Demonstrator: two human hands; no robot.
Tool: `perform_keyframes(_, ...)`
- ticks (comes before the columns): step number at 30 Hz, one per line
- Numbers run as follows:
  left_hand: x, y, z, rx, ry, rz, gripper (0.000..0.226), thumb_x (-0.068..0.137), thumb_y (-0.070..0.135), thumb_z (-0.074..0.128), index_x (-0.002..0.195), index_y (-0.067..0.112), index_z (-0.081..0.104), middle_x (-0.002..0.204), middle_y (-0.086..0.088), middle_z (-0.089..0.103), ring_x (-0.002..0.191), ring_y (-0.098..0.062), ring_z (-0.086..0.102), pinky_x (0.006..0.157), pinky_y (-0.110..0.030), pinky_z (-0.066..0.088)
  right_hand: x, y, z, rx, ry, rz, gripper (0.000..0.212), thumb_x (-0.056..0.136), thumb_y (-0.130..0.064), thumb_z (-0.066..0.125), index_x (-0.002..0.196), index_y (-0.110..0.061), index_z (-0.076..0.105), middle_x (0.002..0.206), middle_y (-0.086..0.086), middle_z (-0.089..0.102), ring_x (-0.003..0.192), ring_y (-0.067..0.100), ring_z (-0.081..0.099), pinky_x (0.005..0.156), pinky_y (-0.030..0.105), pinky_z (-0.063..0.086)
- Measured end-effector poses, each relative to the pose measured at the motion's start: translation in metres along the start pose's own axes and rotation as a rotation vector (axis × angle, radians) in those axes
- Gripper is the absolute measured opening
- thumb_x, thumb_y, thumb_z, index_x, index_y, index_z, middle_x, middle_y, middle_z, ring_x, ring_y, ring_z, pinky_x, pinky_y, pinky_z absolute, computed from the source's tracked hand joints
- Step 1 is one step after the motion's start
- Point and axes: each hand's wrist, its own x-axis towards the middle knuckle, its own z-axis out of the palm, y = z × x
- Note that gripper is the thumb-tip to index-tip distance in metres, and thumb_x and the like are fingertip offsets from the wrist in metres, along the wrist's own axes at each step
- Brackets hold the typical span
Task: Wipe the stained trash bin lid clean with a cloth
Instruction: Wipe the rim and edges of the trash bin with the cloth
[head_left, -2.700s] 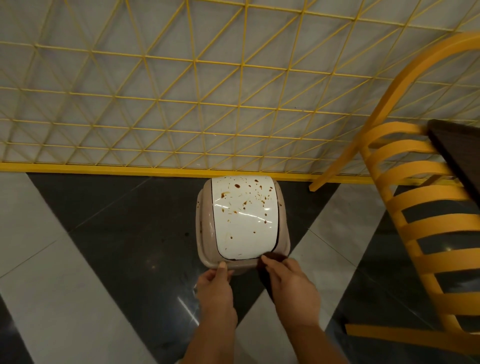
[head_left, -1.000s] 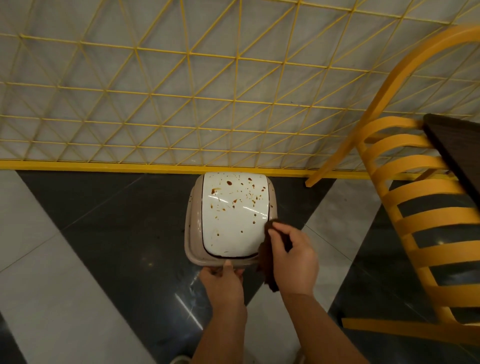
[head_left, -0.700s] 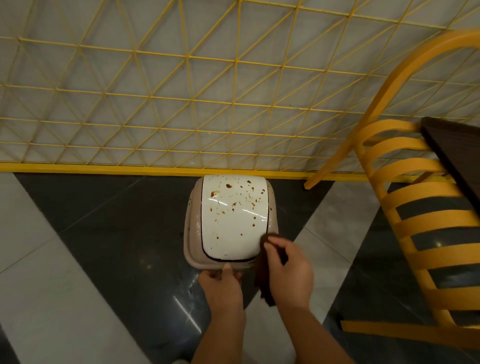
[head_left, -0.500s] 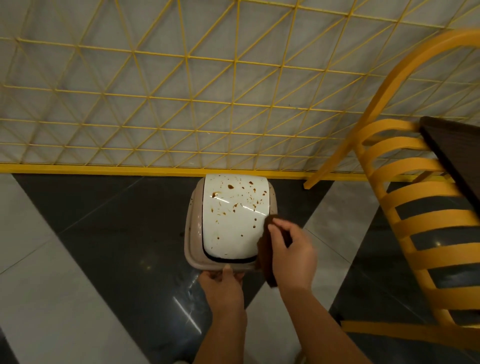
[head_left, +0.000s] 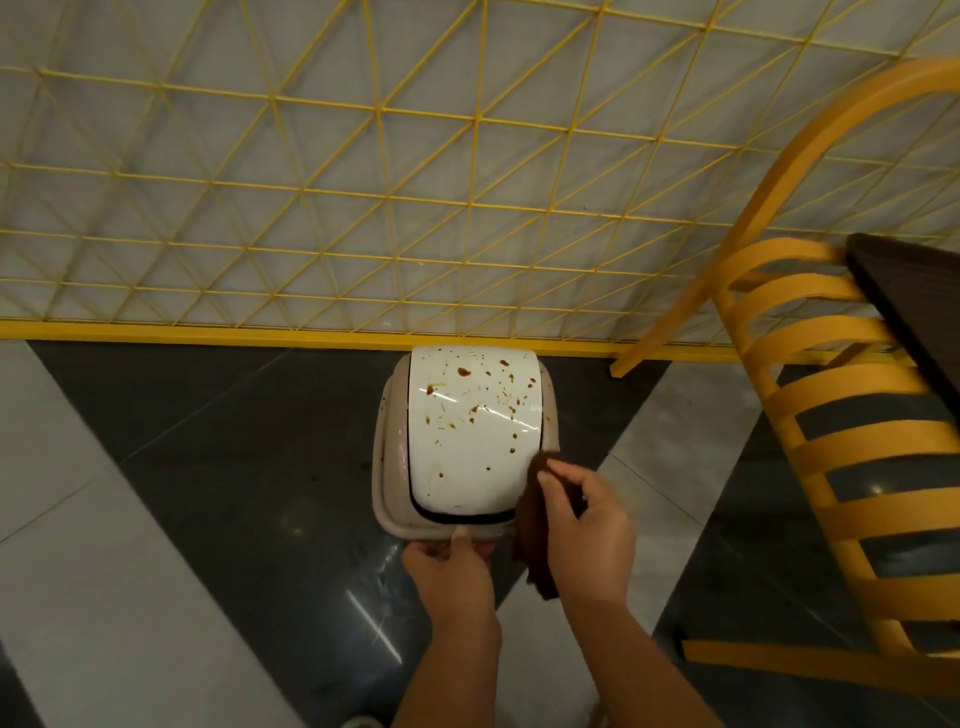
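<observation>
Glossy grey-and-black tiled floor (head_left: 208, 467) beneath a yellow lattice fence (head_left: 363, 208), beside a yellow slatted chair (head_left: 831, 415).
Beige trash bin (head_left: 387, 467) stands against the fence, its white lid (head_left: 467, 447) brown-spattered; left hand (head_left: 449, 577) grips the near rim, right hand (head_left: 587, 530) pinches a dark brown cloth (head_left: 532, 525) at the lid's right edge.

Two bare forearms entering from the bottom edge, no sleeves, watch, rings or gloves visible. Left hand (head_left: 451, 571) and right hand (head_left: 589, 540) both uncovered, with short nails. Pale rounded shape at the bottom edge, possibly a shoe toe, too cropped to tell.
</observation>
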Motion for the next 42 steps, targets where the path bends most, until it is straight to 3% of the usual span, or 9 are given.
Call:
perform_keyframes(4, 0.001, 0.001, -0.002, 0.021, -0.016, -0.025, 0.036, 0.095, 0.003, 0.055, 0.129, 0.009, 0.047, 0.115, -0.015, 0.063, 0.092, -0.028, 0.068, 0.092, -0.049, 0.053, -0.029, 0.022, 0.002, -0.067, -0.087, 0.005, 0.016, 0.083, -0.043, 0.061, 0.083, -0.058, 0.055, 0.092, -0.021, 0.061, 0.083, 0.007, 0.063, 0.074, 0.032, 0.056)
perform_keyframes(11, -0.002, 0.001, -0.002, 0.033, -0.023, -0.004, 0.038, 0.095, 0.004, 0.055, 0.132, 0.011, 0.046, 0.119, -0.011, 0.06, 0.097, -0.023, 0.064, 0.096, -0.048, 0.051, 0.001, -0.006, -0.004, -0.024, -0.017, -0.017, 0.017, 0.087, -0.037, 0.06, 0.104, -0.041, 0.06, 0.101, -0.019, 0.057, 0.092, 0.003, 0.053, 0.085, 0.029, 0.05)
perform_keyframes(17, -0.001, 0.005, -0.009, -0.016, -0.074, -0.085, 0.04, 0.09, 0.003, 0.063, 0.128, 0.007, 0.051, 0.119, -0.018, 0.064, 0.101, -0.03, 0.068, 0.093, -0.043, 0.053, -0.026, 0.022, 0.004, -0.128, -0.094, -0.074, 0.009, 0.084, -0.048, 0.057, 0.092, -0.053, 0.055, 0.095, -0.02, 0.058, 0.078, 0.007, 0.062, 0.065, 0.033, 0.058)
perform_keyframes(24, 0.013, 0.052, -0.052, 0.016, -0.064, -0.148, 0.05, 0.092, 0.009, 0.059, 0.14, 0.013, 0.046, 0.129, -0.013, 0.06, 0.12, -0.027, 0.056, 0.111, -0.045, 0.037, -0.018, 0.018, -0.012, -0.334, -0.169, -0.109, 0.02, 0.089, -0.038, 0.057, 0.109, -0.037, 0.061, 0.112, -0.01, 0.06, 0.095, 0.007, 0.055, 0.083, 0.025, 0.05)
perform_keyframes(28, 0.016, 0.066, -0.061, 0.049, -0.099, -0.129, 0.032, 0.097, 0.017, 0.054, 0.129, 0.012, 0.059, 0.118, -0.01, 0.068, 0.108, -0.024, 0.065, 0.104, -0.043, 0.046, -0.015, 0.016, -0.017, -0.384, -0.169, -0.171, 0.021, 0.09, -0.036, 0.056, 0.11, -0.035, 0.061, 0.112, -0.009, 0.06, 0.093, 0.007, 0.053, 0.079, 0.018, 0.042)
perform_keyframes(33, 0.005, 0.058, -0.055, 0.104, -0.141, -0.198, 0.02, 0.095, 0.015, 0.058, 0.113, 0.011, 0.065, 0.106, -0.013, 0.071, 0.099, -0.024, 0.068, 0.096, -0.04, 0.051, -0.03, 0.023, 0.001, -0.206, -0.06, 0.071, 0.018, 0.086, -0.044, 0.056, 0.103, -0.049, 0.055, 0.106, -0.007, 0.063, 0.087, 0.016, 0.062, 0.075, 0.042, 0.057)
perform_keyframes(36, 0.002, 0.057, -0.051, 0.09, -0.178, -0.225, 0.022, 0.095, 0.018, 0.059, 0.114, 0.008, 0.064, 0.105, -0.012, 0.071, 0.099, -0.023, 0.067, 0.092, -0.036, 0.051, -0.053, 0.018, 0.016, -0.295, -0.235, -0.016, 0.019, 0.089, -0.042, 0.055, 0.107, -0.045, 0.058, 0.105, -0.016, 0.06, 0.086, 0.003, 0.055, 0.079, 0.022, 0.048)
perform_keyframes(38, 0.002, 0.056, -0.051, 0.085, -0.199, -0.229, 0.021, 0.095, 0.02, 0.059, 0.113, 0.008, 0.062, 0.107, -0.012, 0.07, 0.1, -0.022, 0.066, 0.091, -0.035, 0.05, -0.055, 0.014, 0.019, -0.309, -0.246, -0.068, 0.017, 0.09, -0.04, 0.055, 0.105, -0.044, 0.06, 0.103, -0.018, 0.059, 0.084, -0.001, 0.052, 0.079, 0.017, 0.044)
perform_keyframes(42, 0.0, 0.052, -0.049, 0.141, -0.219, -0.213, 0.013, 0.098, 0.017, 0.054, 0.107, 0.009, 0.06, 0.105, -0.013, 0.068, 0.098, -0.021, 0.066, 0.1, -0.04, 0.048, -0.04, 0.018, 0.012, -0.154, -0.046, 0.019, 0.02, 0.088, -0.042, 0.056, 0.107, -0.042, 0.061, 0.106, -0.012, 0.062, 0.09, 0.008, 0.058, 0.078, 0.034, 0.055)
